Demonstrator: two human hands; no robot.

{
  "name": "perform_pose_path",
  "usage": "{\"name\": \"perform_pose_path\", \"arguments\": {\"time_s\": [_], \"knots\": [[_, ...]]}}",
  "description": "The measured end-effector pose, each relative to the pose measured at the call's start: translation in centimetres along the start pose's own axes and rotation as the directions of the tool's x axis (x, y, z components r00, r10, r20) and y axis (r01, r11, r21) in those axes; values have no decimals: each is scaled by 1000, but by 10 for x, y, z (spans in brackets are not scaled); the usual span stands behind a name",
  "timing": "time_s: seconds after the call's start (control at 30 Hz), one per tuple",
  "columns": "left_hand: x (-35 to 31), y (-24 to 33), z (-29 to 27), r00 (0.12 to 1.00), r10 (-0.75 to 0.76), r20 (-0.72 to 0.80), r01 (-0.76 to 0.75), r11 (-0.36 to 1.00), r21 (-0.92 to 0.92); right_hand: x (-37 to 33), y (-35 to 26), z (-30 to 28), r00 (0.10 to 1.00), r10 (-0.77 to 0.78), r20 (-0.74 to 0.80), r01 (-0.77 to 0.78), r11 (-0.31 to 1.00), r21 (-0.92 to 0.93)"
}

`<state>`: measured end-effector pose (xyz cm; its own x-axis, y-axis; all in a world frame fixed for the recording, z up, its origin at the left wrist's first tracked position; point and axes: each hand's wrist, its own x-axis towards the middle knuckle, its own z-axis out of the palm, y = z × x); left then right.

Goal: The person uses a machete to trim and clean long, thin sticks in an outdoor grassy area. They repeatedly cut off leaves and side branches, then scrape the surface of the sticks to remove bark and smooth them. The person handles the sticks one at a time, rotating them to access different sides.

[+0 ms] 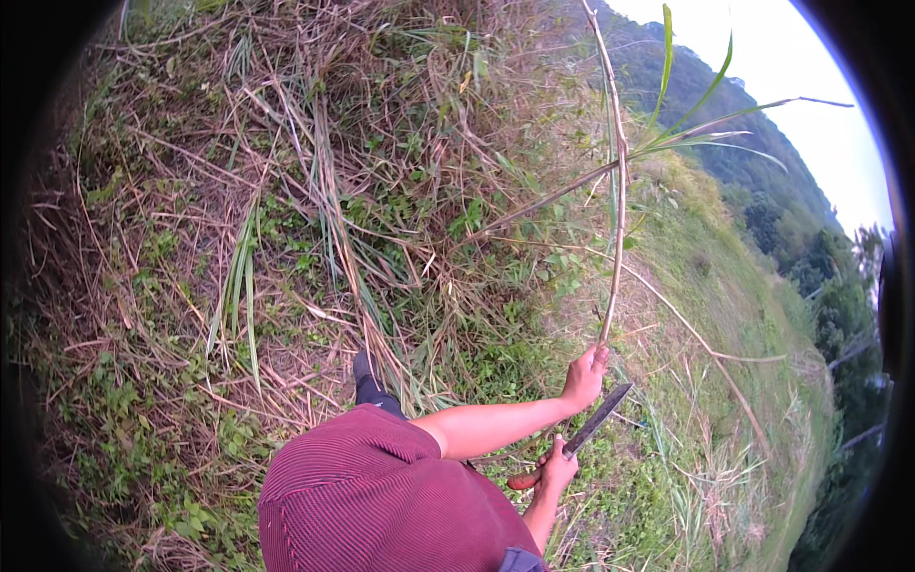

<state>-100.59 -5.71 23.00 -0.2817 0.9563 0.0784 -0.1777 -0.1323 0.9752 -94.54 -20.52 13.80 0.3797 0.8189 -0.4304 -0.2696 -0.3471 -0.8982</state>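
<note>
My left hand (584, 377) is closed around the lower end of a long, pale stalk (620, 214), which rises up past the top of the view. Just below it, my right hand (559, 464) grips a machete (599, 418). Its dark blade points up and to the right, close under my left hand, and its brown wooden handle sticks out behind my fingers. Blade and stalk appear apart. A stem with long green leaves (672, 141) crosses the stalk higher up.
Cut stalks and long leaves (334, 214) lie over low weeds and dry stems at the left and middle. My dark shoe (370, 379) stands among them. A thin bent branch (681, 319) runs down the right. Grass slopes (762, 362) toward trees and a hill.
</note>
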Motion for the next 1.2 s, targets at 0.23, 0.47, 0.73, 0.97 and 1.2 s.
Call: {"name": "perform_pose_path", "arguments": {"time_s": [0.23, 0.47, 0.73, 0.97, 1.2], "knots": [[-14, 25, -5, 987, -69, 146, 57, 994, 90, 4, -4, 8, 999, -24, -30, 23, 999, -43], [14, 30, -19, 805, -224, 549, -148, 821, 552, 23, -5, 39, 999, -53, 14, 54, 996, -73], [101, 20, -243, 774, -251, 582, -182, 792, 583, 72, 24, 77, 991, 105, -79, -117, 978, -170], [123, -62, -527, 866, -222, -448, 436, 774, 459, 71, 51, 184, 996, -26, -86, -11, 913, -409], [302, -99, -699, 701, 234, -673, 84, 911, 404, 81, 145, 224, 999, -34, 30, 41, 399, -916]]}}
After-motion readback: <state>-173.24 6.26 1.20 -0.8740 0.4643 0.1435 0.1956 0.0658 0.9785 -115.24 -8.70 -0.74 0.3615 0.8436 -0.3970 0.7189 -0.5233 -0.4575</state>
